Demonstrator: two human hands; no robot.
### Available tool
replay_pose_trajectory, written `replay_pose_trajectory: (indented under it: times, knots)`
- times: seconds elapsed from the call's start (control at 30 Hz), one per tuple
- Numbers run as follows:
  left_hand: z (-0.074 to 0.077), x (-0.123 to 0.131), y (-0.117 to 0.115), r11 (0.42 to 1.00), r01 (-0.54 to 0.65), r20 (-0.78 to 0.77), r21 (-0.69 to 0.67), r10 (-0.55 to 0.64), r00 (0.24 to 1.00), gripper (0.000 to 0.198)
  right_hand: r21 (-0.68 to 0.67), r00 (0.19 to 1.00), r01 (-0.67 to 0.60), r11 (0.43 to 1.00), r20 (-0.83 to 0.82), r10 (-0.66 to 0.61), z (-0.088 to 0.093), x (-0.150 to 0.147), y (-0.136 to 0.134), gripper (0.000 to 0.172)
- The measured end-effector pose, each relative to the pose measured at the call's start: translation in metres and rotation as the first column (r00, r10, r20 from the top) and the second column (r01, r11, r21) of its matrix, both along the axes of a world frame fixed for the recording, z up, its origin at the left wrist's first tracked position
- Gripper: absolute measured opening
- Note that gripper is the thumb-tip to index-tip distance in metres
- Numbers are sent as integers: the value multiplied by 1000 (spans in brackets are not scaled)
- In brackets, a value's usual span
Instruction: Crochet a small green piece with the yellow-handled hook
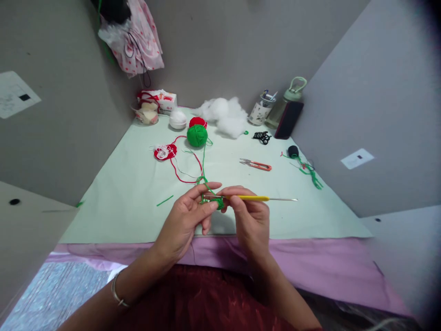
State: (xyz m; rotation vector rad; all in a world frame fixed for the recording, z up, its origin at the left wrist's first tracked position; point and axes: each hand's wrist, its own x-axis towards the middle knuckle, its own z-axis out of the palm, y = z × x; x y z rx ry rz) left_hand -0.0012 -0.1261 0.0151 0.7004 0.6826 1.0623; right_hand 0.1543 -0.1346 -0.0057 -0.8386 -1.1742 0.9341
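My left hand (188, 216) pinches a small piece of green crochet (217, 202) between thumb and fingers, near the front of the table. Green yarn runs over its index finger and back to a green yarn ball (197, 136). In my right hand (251, 216) is a double-ended crochet hook (253, 198) with a yellow grip, held level. One metal end points left into the green piece; the other sticks out to the right. Fingers partly hide the stitches, so I cannot tell whether the hook tip is inside a loop.
Behind the hands lie a red and white crocheted piece (165, 152), orange thread snips (255, 164) and a black claw clip (262, 137). White stuffing (225, 115), a pen cup (261, 110), a bottle (292, 94) and a phone (289, 120) stand farther back. Grey partitions (234, 50) enclose the table.
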Motion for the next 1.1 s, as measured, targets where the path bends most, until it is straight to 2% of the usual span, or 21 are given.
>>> replay_pose_trajectory:
  times: [0.17, 0.27, 0.37, 0.43, 0.5, 0.57, 0.67, 0.77, 0.83, 0.9, 0.97, 1.03, 1.1]
  knots:
    - [-1, -1, -1, 1000, 9, -6, 28, -9, 1000, 29, -52, 991, -39, 998, -129, 32, 3, 3, -1, 17]
    - [0, -2, 0, 999, -5, -17, 43, 6, 1000, 27, -17, 989, -54, 998, -140, 51, 6, 5, -3, 21]
    - [-3, -3, -1, 996, -27, -58, 88, 33, 998, 27, 47, 999, 1, 999, -45, 1, 6, 5, -8, 22]
    - [-6, -4, -2, 990, -46, -107, 130, 60, 992, 28, 126, 990, 77, 989, 108, -91, 6, 5, -12, 23]
    - [-10, -4, -3, 982, -70, -155, 178, 98, 983, 28, 276, 933, 116, 954, 301, -200, 5, 5, -14, 24]
    - [-12, -4, -4, 972, -95, -189, 215, 137, 972, 28, 445, 847, 84, 892, 439, -299, 3, 5, -14, 26]
    - [-12, -1, -6, 970, -115, -193, 215, 157, 969, 34, 579, 761, 53, 813, 504, -409, -3, 5, -11, 28]
    - [-8, 1, -5, 993, -85, -89, 86, 92, 992, 42, 619, 647, 58, 783, 574, -502, -9, 6, -11, 31]
    - [-4, 0, -1, 999, 5, 30, -51, -3, 1000, 41, 632, 592, 42, 774, 608, -529, -11, 6, -12, 36]
    - [0, -2, 3, 985, 82, 128, -150, -62, 990, 37, 597, 659, 62, 800, 577, -482, -9, 5, -14, 36]
    - [3, -5, 5, 980, 92, 169, -177, -61, 984, 36, 497, 808, 130, 858, 449, -382, -5, 5, -14, 33]
    - [5, -6, 4, 988, 65, 160, -143, -42, 986, 38, 353, 929, 165, 921, 258, -265, -2, 3, -12, 28]
    - [6, -5, 2, 995, 52, 124, -83, -41, 991, 39, 229, 982, 129, 965, 105, -156, 0, 1, -9, 24]
